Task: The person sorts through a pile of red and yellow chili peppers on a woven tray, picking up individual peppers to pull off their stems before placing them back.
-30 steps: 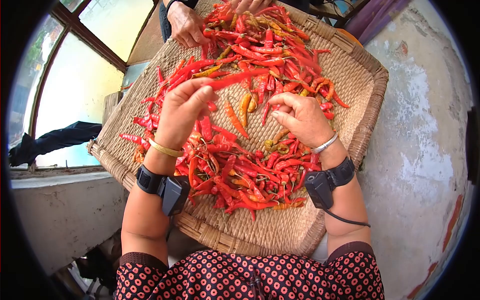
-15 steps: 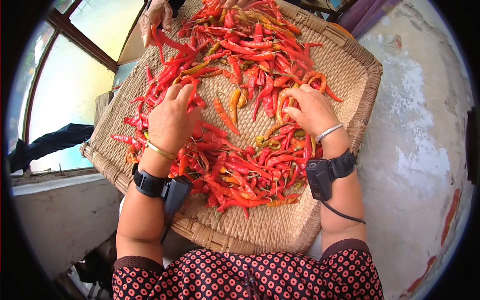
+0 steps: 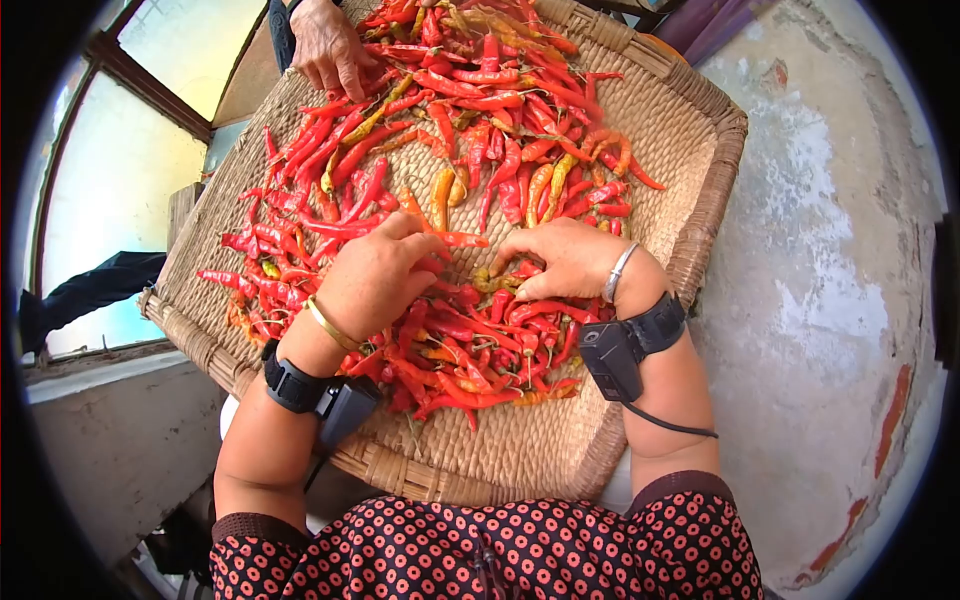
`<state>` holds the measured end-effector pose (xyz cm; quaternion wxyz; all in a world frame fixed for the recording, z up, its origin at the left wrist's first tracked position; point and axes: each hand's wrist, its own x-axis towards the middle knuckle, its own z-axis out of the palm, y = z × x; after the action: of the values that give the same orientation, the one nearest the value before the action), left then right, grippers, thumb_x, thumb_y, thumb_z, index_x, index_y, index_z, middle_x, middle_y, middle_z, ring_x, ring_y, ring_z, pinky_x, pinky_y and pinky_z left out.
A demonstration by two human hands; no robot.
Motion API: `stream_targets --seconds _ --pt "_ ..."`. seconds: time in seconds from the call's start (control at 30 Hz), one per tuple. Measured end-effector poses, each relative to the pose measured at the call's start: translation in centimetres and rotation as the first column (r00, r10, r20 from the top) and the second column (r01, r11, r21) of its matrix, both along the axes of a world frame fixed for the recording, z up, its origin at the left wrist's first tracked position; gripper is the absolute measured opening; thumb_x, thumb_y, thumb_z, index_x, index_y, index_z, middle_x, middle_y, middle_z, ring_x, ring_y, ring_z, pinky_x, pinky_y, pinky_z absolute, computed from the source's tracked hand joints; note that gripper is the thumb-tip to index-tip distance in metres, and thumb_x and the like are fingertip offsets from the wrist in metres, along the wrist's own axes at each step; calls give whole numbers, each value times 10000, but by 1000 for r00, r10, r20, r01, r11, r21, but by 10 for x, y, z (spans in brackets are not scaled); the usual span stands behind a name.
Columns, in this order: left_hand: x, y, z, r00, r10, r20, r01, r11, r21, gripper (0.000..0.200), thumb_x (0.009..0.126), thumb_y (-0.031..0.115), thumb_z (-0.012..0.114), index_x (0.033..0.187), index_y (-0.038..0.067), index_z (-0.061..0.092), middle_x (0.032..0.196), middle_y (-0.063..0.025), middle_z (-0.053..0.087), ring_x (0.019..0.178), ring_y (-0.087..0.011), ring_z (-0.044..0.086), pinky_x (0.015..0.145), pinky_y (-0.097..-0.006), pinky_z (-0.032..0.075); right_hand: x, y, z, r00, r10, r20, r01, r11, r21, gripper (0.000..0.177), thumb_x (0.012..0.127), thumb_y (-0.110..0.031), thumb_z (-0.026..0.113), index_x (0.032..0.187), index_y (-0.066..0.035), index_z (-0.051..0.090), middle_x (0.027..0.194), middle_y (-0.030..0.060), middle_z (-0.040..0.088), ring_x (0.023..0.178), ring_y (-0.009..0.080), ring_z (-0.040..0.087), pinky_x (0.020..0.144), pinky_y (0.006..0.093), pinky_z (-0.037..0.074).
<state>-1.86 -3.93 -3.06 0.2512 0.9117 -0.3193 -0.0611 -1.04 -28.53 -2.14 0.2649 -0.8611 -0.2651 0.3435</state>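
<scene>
Red chili peppers (image 3: 470, 345) lie heaped on a woven basket tray (image 3: 470, 465), with some orange and yellow-green ones among them. My left hand (image 3: 375, 275) is over the middle of the heap, fingers curled; an orange-red chili pepper (image 3: 465, 240) juts out from its fingertips. Facing it from the right, my right hand (image 3: 575, 262) reaches down into the peppers with thumb and fingers apart. Just by its fingertips lies a curled yellow-green chili pepper (image 3: 490, 281). What is under my right fingers is partly hidden.
Another person's hand (image 3: 325, 48) rests on the peppers at the tray's far left. A window (image 3: 110, 190) and a dark cloth (image 3: 95, 290) are at the left. A plastered wall (image 3: 820, 280) stands close on the right.
Both my hands have come closer together and nearer to me, toward the middle of the heap. The other person's left-side hand has lowered onto the peppers; their second hand is out of view.
</scene>
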Motion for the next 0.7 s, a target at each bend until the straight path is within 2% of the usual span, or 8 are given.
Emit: stream_targets --seconds 0.07,0.13,0.23,0.33,0.43,0.5,0.57,0.7 --pt "-13 -13 2 996 -90 23 92 956 -277 301 695 131 645 987 82 587 956 -120 541 810 -301 581 664 -384 493 -6 8 0 1000 -12 26 10 997 72 415 657 -198 689 1026 -49 573 949 153 609 895 298 582 779 358 449" --pt "-23 -19 12 992 -124 -3 118 958 -262 298 692 149 652 974 79 585 959 -111 550 801 -293 586 657 -378 493 -9 13 -1 995 71 71 -78 992 104 443 638 -201 695 1031 -39 569 947 152 607 896 311 579 790 369 446" --pt "-31 -19 15 899 -410 -151 396 911 -115 360 666 195 679 993 82 578 936 -82 558 766 -275 598 650 -372 498 -13 19 0 993 97 66 -97 995 -1 490 626 -207 701 1059 -37 547 951 165 598 917 329 567 796 385 448" --pt "-37 -22 20 811 -495 -313 515 857 -21 439 654 234 698 1045 78 572 994 -90 558 782 -277 605 657 -363 509 -25 31 4 994 85 62 -74 985 -155 522 615 -207 709 1075 -54 516 925 178 589 934 333 556 771 409 459" --pt "-48 -22 8 845 -509 -166 514 858 -10 448 657 260 684 1054 87 570 967 -82 555 835 -261 587 673 -353 505 -35 36 1 957 68 282 -8 978 -209 421 639 -152 679 1001 -63 485 833 179 576 869 326 580 724 433 470" --pt "-51 -24 6 862 -497 -103 501 865 23 426 670 256 668 1049 88 571 951 -80 553 850 -254 578 683 -350 503 -33 41 -2 950 66 306 7 973 -231 405 646 -145 672 997 -66 486 824 172 581 844 333 584 714 433 471" --pt "-52 -27 6 888 -452 -84 459 868 191 321 700 238 628 985 94 591 905 -69 543 861 -240 562 682 -352 493 -30 42 -2 931 77 356 14 969 -247 321 663 -142 657 933 -62 504 806 145 592 803 340 590 687 434 469" --pt "-40 -21 4 874 -485 -38 483 856 185 201 703 219 618 866 102 606 810 -68 523 787 -244 570 624 -348 482 -18 32 0 921 56 385 41 970 -239 206 670 -160 643 785 -40 521 779 132 588 794 330 587 672 433 463"
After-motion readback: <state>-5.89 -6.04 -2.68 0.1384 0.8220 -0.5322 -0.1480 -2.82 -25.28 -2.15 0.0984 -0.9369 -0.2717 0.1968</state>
